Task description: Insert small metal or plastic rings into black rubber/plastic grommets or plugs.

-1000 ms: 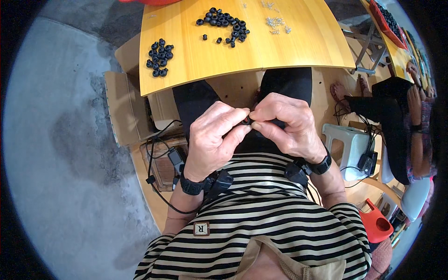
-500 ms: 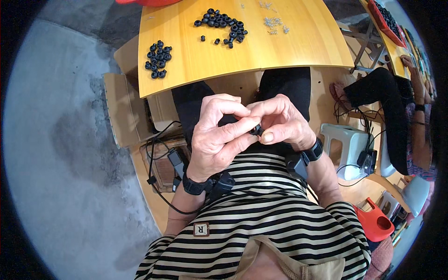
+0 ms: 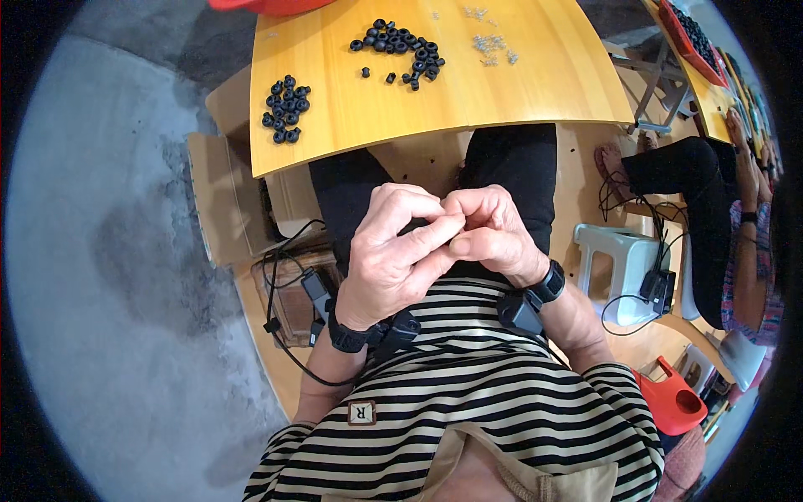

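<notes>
My left hand [image 3: 403,251] and my right hand [image 3: 492,230] meet above my lap, below the table's front edge. Both are closed, their fingertips pinched together at one spot. A small black part showed between them half a second ago; the fingers now cover it almost wholly. On the table lie a curved pile of small, round black plastic parts [image 3: 407,43] and a smaller cluster of black parts [image 3: 286,110] at the left. Two single black pieces lie just in front of the larger pile. Tiny clear pieces [image 3: 489,43] are scattered to the right.
The yellow wooden table [image 3: 519,92] stands ahead of me. A cardboard box [image 3: 222,188] and cables are on the left. At the right are a pale plastic stool [image 3: 619,251], a red plastic seat [image 3: 673,402], and another person's arm [image 3: 747,243] beside a second table with a red tray [image 3: 694,42].
Both hands have dropped slightly toward me and closed tighter, so the black part between the fingertips has gone out of sight. The other person's leg and hands have shifted a little.
</notes>
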A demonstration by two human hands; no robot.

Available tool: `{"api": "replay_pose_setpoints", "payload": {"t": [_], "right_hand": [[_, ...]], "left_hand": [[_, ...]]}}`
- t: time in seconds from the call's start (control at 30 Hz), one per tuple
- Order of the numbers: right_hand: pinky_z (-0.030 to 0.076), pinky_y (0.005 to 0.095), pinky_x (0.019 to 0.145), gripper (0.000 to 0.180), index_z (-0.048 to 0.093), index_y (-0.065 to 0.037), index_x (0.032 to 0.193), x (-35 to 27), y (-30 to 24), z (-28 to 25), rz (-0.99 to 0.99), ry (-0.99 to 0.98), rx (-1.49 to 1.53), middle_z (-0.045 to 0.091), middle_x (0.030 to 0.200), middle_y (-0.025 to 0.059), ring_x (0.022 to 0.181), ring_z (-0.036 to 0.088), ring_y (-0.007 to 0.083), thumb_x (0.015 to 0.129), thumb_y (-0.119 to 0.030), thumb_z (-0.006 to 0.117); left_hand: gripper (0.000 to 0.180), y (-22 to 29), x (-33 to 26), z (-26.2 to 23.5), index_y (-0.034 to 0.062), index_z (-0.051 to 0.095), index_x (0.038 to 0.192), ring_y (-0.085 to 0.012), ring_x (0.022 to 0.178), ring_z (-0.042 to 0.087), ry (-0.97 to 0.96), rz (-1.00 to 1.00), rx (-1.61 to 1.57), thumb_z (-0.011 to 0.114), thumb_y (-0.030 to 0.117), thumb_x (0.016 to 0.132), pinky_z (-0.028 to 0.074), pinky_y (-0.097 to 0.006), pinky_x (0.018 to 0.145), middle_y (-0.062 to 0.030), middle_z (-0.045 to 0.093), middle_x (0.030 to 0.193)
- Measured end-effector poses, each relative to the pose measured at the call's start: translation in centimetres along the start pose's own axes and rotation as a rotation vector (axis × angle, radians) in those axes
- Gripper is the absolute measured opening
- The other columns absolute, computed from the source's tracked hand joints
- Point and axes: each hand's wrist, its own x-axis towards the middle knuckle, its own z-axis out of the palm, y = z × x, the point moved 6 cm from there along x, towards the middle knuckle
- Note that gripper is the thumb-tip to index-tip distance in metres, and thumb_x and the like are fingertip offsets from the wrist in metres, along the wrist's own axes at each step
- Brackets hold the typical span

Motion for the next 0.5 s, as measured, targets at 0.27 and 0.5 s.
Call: {"api": "replay_pose_setpoints", "payload": {"t": [0.27, 0.5], "right_hand": [[0.035, 0.0204, 0.059, 0.019, 0.061, -0.005, 0.077, -0.1, 0.5, 0.9, 0.029, -0.071, 0.113, 0.056, 0.072, -0.0054, 0.065, 0.045, 0.0028, 0.083, -0.019, 0.072], [0.042, 0.0195, 0.063, 0.026, 0.068, 0.000, 0.093, 0.4, 1.5, 1.0, 0.155, -0.130, 0.247, 0.063, 0.078, -0.0029, 0.069, 0.054, 0.0037, 0.077, -0.017, 0.080]], "left_hand": [[0.028, 0.2, 0.0, -0.2, -0.0002, 0.072, 0.091, -0.0260, 0.083, 0.061, -0.040, 0.021, -0.046, 0.081, 0.004, 0.065, 0.050, -0.035, 0.071, -0.0072, 0.063, 0.089], [0.025, 0.0, -0.1, 0.3, -0.0002, 0.073, 0.090, -0.0251, 0.083, 0.062, -0.063, 0.015, -0.041, 0.079, 0.005, 0.067, 0.051, -0.034, 0.071, -0.0065, 0.064, 0.087]]}}
